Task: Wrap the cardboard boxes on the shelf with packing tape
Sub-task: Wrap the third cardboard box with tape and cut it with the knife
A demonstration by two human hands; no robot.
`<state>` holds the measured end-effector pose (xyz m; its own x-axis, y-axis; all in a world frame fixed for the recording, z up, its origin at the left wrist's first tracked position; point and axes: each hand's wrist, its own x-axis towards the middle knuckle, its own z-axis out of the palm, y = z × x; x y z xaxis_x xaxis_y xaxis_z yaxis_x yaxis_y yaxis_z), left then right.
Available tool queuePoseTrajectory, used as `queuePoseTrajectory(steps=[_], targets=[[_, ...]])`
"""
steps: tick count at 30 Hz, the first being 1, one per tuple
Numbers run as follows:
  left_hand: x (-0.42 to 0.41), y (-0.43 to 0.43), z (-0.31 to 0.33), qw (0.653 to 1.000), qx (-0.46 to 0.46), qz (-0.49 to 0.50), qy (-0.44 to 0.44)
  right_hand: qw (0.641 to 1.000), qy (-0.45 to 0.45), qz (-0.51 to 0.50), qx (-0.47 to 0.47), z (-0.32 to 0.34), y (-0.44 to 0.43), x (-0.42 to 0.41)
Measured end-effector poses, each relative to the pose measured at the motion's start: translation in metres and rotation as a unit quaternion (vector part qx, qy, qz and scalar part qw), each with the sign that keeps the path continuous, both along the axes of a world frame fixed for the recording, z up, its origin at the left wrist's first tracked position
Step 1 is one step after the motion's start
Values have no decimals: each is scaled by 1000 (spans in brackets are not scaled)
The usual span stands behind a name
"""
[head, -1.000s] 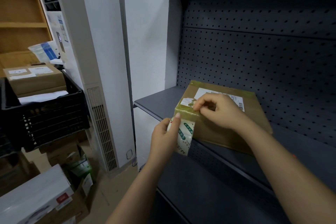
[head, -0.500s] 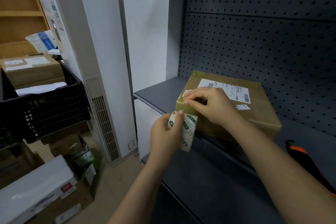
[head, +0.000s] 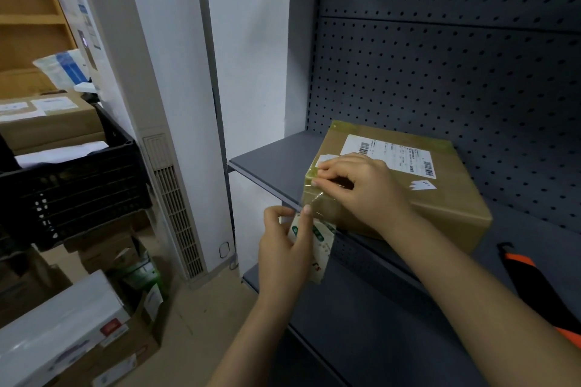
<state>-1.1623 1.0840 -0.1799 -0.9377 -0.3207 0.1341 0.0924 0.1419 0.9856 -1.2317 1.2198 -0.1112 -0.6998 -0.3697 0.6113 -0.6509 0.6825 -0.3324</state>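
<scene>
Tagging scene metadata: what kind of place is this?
Probably a stockroom or parcel packing area: a shipping-labelled cardboard box on a pegboard-backed shelf, a tape roll in the left hand, a black crate holding more parcels, cartons on the floor.

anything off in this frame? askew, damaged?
Minor only. The cardboard box sits skewed on the shelf, its near corner at the front lip. The tape strip from the tape roll in the left hand looks wrinkled just below where the right hand pinches it.
</scene>
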Motion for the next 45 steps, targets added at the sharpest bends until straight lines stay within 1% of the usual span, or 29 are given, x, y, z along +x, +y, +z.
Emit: queuePoseTrajectory(steps=[4, 7, 10, 14, 18, 21, 26, 32, 38, 40, 42, 43, 45], targets=[[-5, -9, -1, 999, 16, -49, -9, 998, 35, -11, 51, -4, 1, 2], [-12, -18, 1, 994, 36, -93, -37, 996, 42, -15, 83, -4, 2, 2], [-18, -23, 4, 992, 35, -119, -37, 994, 42, -26, 102, -5, 1, 3], [-24, -25, 7, 986, 45, -151, -46, 994, 16, -47, 95, -4, -2, 9], [-24, -23, 7, 981, 77, -167, -58, 995, -9, -57, 77, -1, -5, 18], [-18, -18, 7, 973, 90, -199, -76, 995, -32, -74, 57, 1, -2, 29], [1, -9, 5, 961, 110, -240, -76, 994, -40, -99, 37, 1, 9, 54], [19, 9, 2, 958, 135, -242, -76, 991, -29, -134, 6, -6, 19, 79], [40, 31, 2, 962, 145, -220, -67, 989, -15, -145, 7, -3, 46, 106], [46, 37, 2, 966, 143, -204, -71, 983, 11, -181, -10, -2, 63, 121], [50, 41, 4, 972, 136, -178, -69, 968, 47, -245, -36, -7, 87, 135], [51, 43, 5, 976, 131, -163, -63, 956, 50, -285, -47, -11, 100, 141], [56, 47, 7, 982, 122, -135, -52, 930, 21, -361, -61, -23, 124, 148]])
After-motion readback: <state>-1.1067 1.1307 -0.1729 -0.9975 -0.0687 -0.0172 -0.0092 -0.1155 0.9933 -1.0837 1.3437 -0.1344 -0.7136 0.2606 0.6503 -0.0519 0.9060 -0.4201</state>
